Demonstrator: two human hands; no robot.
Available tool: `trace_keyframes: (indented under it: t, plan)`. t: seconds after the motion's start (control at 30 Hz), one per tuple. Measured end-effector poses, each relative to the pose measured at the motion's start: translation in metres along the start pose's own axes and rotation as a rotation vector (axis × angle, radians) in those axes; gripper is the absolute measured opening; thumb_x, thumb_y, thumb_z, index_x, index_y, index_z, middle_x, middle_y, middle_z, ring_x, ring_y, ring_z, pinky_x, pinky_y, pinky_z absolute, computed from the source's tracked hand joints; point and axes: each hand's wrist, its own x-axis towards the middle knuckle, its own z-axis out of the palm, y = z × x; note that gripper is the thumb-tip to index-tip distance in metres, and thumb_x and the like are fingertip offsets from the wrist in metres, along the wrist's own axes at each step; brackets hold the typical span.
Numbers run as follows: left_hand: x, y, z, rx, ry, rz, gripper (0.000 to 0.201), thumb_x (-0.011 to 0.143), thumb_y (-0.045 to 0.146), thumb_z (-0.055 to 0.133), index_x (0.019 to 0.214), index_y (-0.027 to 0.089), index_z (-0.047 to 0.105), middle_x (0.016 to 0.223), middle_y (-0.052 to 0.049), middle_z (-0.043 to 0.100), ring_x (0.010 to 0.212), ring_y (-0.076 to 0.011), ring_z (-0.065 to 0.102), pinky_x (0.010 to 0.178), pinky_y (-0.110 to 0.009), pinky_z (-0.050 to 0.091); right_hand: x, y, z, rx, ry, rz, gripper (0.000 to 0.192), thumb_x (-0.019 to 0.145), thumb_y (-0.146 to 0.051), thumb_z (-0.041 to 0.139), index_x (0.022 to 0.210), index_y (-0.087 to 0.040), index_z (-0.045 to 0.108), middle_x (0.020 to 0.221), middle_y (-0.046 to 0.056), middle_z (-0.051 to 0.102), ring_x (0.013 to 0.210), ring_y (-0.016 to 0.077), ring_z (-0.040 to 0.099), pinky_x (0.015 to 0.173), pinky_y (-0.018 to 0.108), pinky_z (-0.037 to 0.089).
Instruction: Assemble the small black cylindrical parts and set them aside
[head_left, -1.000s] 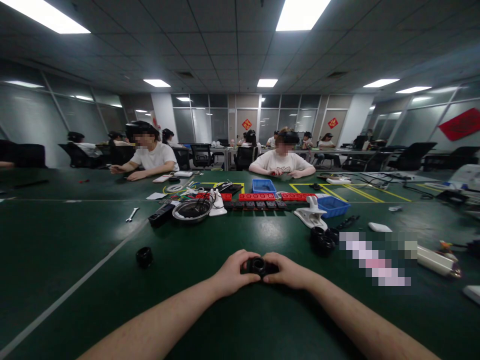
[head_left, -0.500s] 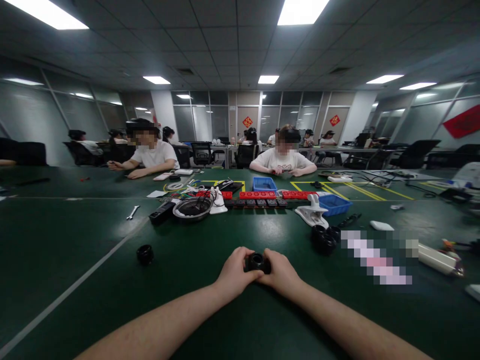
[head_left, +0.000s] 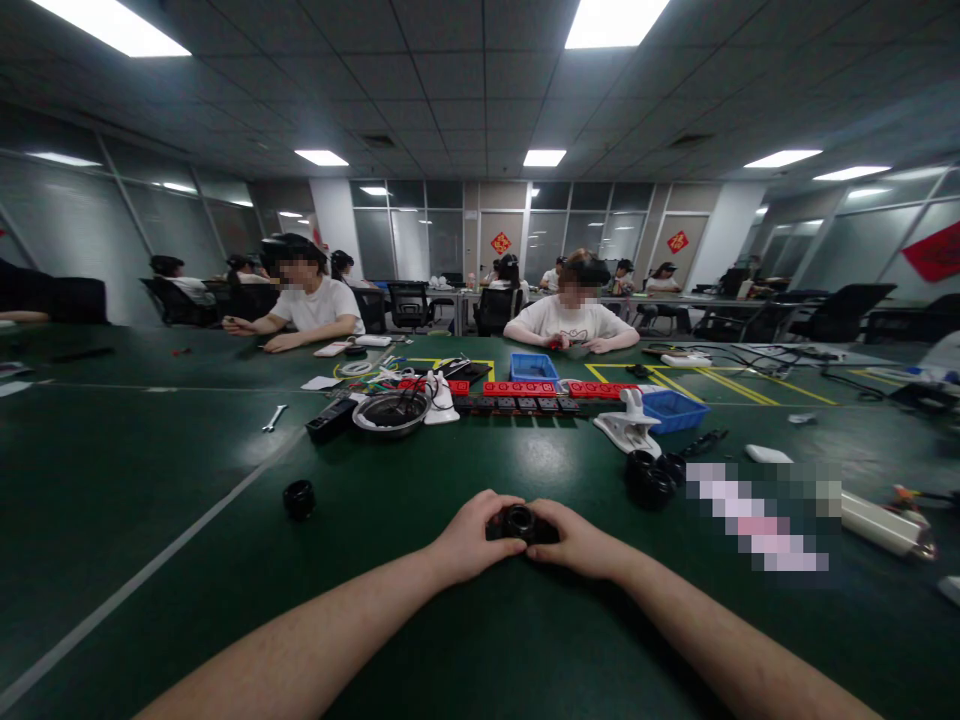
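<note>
Both forearms reach in from the near edge of the green desk (head_left: 150, 470) and meet just short of its middle. The left hand (head_left: 469, 535) and the right hand (head_left: 581, 540) are both curled around a small black ring-shaped part (head_left: 519, 522), fingers closed on it from either side, with its round opening facing up between the thumbs. The part sits low, at or just above the desk surface; I cannot tell whether it touches.

Left of the hands and a little farther out, a single black ring (head_left: 299, 498) lies alone beside a pale line painted across the desk. To the right, at about the same depth, a cluster of black rings (head_left: 652, 478) sits together, touching one another. Near the right edge lies a white tube (head_left: 885, 525).

Farther out, a white clip-like stand (head_left: 628, 425) stands just beyond the cluster, with a blue tray (head_left: 671, 410) beside it. Toward the middle of the desk are a round metal bowl (head_left: 390, 412), a black bar (head_left: 331, 420) to its left, a small wrench (head_left: 274, 417) farther left still, and a row of red and black blocks (head_left: 525, 395).

At the far edge two people in white shirts (head_left: 570, 320) sit with their hands on the desk, well apart from each other.
</note>
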Motion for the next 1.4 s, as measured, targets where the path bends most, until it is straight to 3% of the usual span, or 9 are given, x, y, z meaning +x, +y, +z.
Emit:
trace_keyframes:
  t: [0.2, 0.4, 0.57, 0.67, 0.77, 0.93, 1.0, 1.13, 1.4]
  plan:
    - [-0.001, 0.001, -0.002, -0.003, 0.003, 0.066, 0.042, 0.066, 0.028, 0.061, 0.106, 0.023, 0.05, 0.1, -0.004, 0.048, 0.095, -0.0183, 0.044, 0.084, -0.03, 0.035, 0.0, 0.0, -0.003, 0.039, -0.031, 0.042, 0.031, 0.064, -0.025, 0.061, 0.093, -0.015, 0.053, 0.085, 0.003, 0.054, 0.076, 0.0169, 0.049, 0.066, 0.027, 0.039]
    - [0.0, 0.0, -0.001, 0.016, 0.007, 0.018, 0.042, 0.066, 0.032, 0.061, 0.105, 0.023, 0.051, 0.09, -0.002, 0.05, 0.084, -0.0163, 0.047, 0.074, -0.027, 0.039, 0.003, 0.0, -0.003, -0.025, -0.041, -0.004, 0.027, 0.064, -0.029, 0.062, 0.087, -0.015, 0.055, 0.081, 0.002, 0.053, 0.074, 0.016, 0.048, 0.064, 0.025, 0.037]
    - [0.001, 0.001, 0.005, 0.05, 0.076, -0.064, 0.04, 0.061, 0.029, 0.065, 0.099, 0.021, 0.053, 0.083, 0.0, 0.049, 0.072, -0.0145, 0.047, 0.064, -0.025, 0.039, 0.006, 0.001, 0.013, -0.18, 0.112, 0.192, 0.031, 0.057, -0.037, 0.066, 0.071, -0.015, 0.049, 0.068, -0.001, 0.05, 0.062, 0.013, 0.044, 0.051, 0.021, 0.03]
    - [0.001, 0.001, 0.011, 0.066, 0.165, -0.125, 0.038, 0.06, 0.028, 0.065, 0.095, 0.02, 0.053, 0.085, -0.001, 0.05, 0.072, -0.0151, 0.047, 0.062, -0.025, 0.039, 0.007, -0.005, 0.022, -0.379, 0.216, 0.269, 0.029, 0.059, -0.039, 0.063, 0.069, -0.016, 0.048, 0.069, 0.001, 0.051, 0.063, 0.0142, 0.045, 0.053, 0.023, 0.029]
    - [0.001, 0.001, 0.012, 0.078, 0.192, -0.132, 0.037, 0.06, 0.029, 0.065, 0.094, 0.019, 0.053, 0.086, -0.001, 0.05, 0.075, -0.0163, 0.047, 0.064, -0.026, 0.038, 0.006, -0.01, 0.023, -0.491, 0.223, 0.268, 0.032, 0.061, -0.046, 0.06, 0.069, -0.016, 0.049, 0.072, 0.004, 0.052, 0.067, 0.0169, 0.046, 0.057, 0.026, 0.03]
    - [0.0, 0.002, 0.003, 0.046, 0.086, -0.073, 0.035, 0.063, 0.03, 0.063, 0.096, 0.021, 0.053, 0.084, -0.001, 0.05, 0.072, -0.0146, 0.047, 0.064, -0.025, 0.039, 0.001, -0.007, 0.01, -0.281, 0.099, 0.08, 0.051, 0.057, -0.049, 0.063, 0.096, -0.019, 0.05, 0.088, 0.005, 0.051, 0.081, 0.0202, 0.047, 0.068, 0.029, 0.035]
    - [0.0, 0.0, -0.001, 0.037, 0.04, -0.036, 0.037, 0.064, 0.031, 0.063, 0.099, 0.022, 0.053, 0.084, -0.001, 0.05, 0.073, -0.0144, 0.047, 0.064, -0.025, 0.039, 0.0, -0.004, 0.003, -0.162, 0.018, 0.012, 0.047, 0.063, -0.042, 0.062, 0.102, -0.019, 0.049, 0.092, 0.004, 0.051, 0.084, 0.0191, 0.047, 0.071, 0.029, 0.036]
    - [0.002, -0.004, -0.005, 0.027, -0.027, 0.012, 0.042, 0.064, 0.032, 0.063, 0.104, 0.023, 0.052, 0.085, -0.001, 0.05, 0.075, -0.0147, 0.047, 0.065, -0.024, 0.038, 0.001, -0.002, -0.007, -0.004, -0.094, -0.023, 0.029, 0.07, -0.032, 0.057, 0.095, -0.017, 0.053, 0.089, 0.003, 0.052, 0.081, 0.0169, 0.048, 0.071, 0.027, 0.038]
    - [0.004, -0.008, -0.005, 0.006, -0.062, 0.038, 0.042, 0.064, 0.032, 0.063, 0.104, 0.023, 0.052, 0.085, 0.0, 0.05, 0.075, -0.0141, 0.047, 0.064, -0.023, 0.037, 0.003, 0.002, -0.004, 0.006, -0.055, -0.019, 0.022, 0.066, -0.028, 0.061, 0.084, -0.016, 0.056, 0.081, 0.001, 0.052, 0.076, 0.0159, 0.048, 0.068, 0.026, 0.037]
